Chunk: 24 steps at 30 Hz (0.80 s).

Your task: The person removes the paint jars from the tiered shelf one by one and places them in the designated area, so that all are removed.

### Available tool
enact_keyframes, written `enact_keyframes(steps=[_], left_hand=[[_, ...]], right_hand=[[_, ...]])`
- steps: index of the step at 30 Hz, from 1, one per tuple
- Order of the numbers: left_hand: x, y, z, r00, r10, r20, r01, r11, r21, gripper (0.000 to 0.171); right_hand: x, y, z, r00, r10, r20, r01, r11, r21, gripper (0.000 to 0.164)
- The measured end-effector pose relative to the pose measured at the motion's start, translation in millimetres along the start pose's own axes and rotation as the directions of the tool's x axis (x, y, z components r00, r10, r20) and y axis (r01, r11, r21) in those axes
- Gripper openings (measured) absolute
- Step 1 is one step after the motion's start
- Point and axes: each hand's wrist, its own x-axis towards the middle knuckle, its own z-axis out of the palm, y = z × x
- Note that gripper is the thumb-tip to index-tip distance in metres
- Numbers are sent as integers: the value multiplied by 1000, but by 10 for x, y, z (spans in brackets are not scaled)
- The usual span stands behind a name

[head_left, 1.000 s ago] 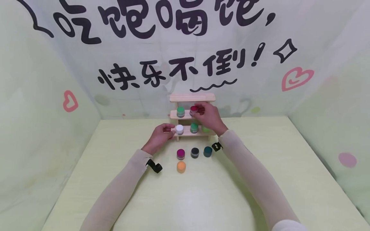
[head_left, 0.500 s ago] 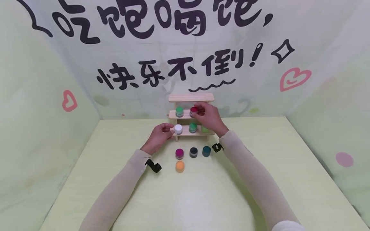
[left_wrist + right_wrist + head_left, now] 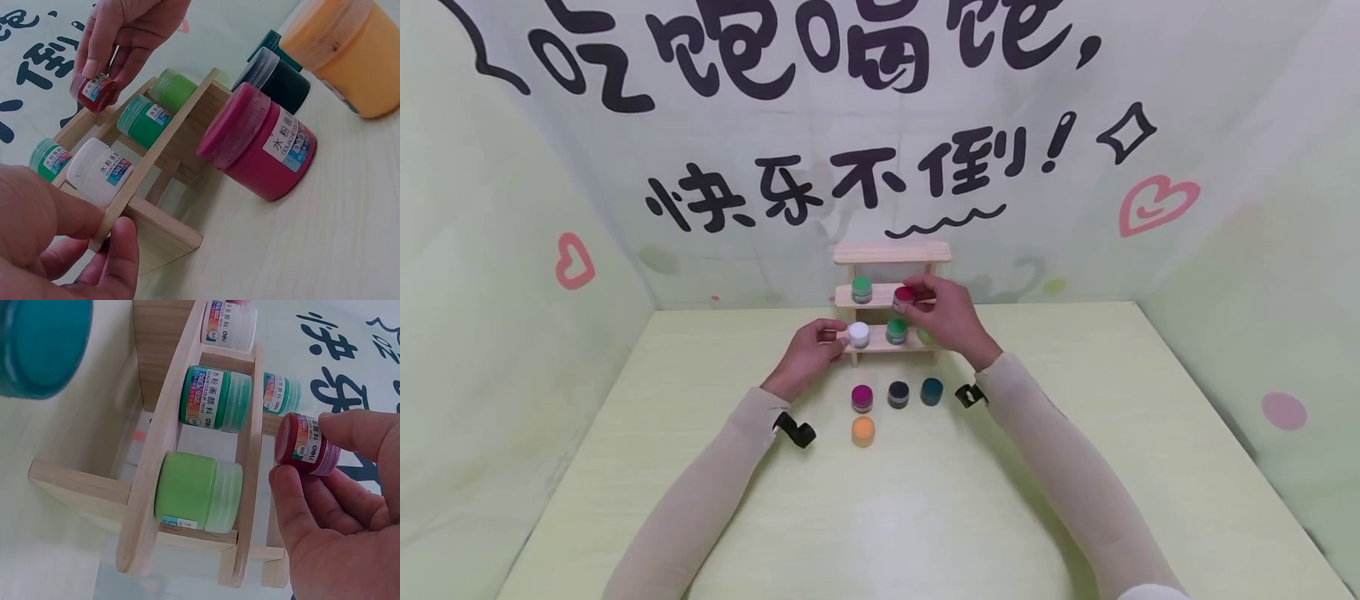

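Note:
A small wooden three-tier rack [image 3: 892,252] stands against the back wall. My right hand [image 3: 953,321] pinches a dark red paint jar [image 3: 306,445] between thumb and fingers, tilted, at the middle tier's front edge. A green paint jar [image 3: 861,290] sits on the left of that tier. Along the lowest tier stand a white jar [image 3: 97,170], a darker green jar [image 3: 212,400] and a light green jar [image 3: 195,490]. With thumb and fingers, my left hand [image 3: 808,358] grips the left end of the lowest board, beside the white jar.
On the table before the rack stand a magenta jar [image 3: 862,398], a black-looking jar [image 3: 898,394] and a teal jar [image 3: 931,391] in a row. An orange jar [image 3: 863,432] is nearer me. A printed cloth wall [image 3: 760,275] rises right behind the rack.
My right hand has drawn the dark red jar slightly toward me and to the right relative to the rack. The left hand keeps its grip on the rack. The head view has shifted slightly.

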Motion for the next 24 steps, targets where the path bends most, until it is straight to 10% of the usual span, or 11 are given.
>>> enact_keyframes(steps=[24], left_hand=[[16, 2, -13, 1000, 7, 5, -7, 1000, 0, 35]], right_hand=[[-394, 98, -28, 990, -118, 72, 115, 992, 46, 38]])
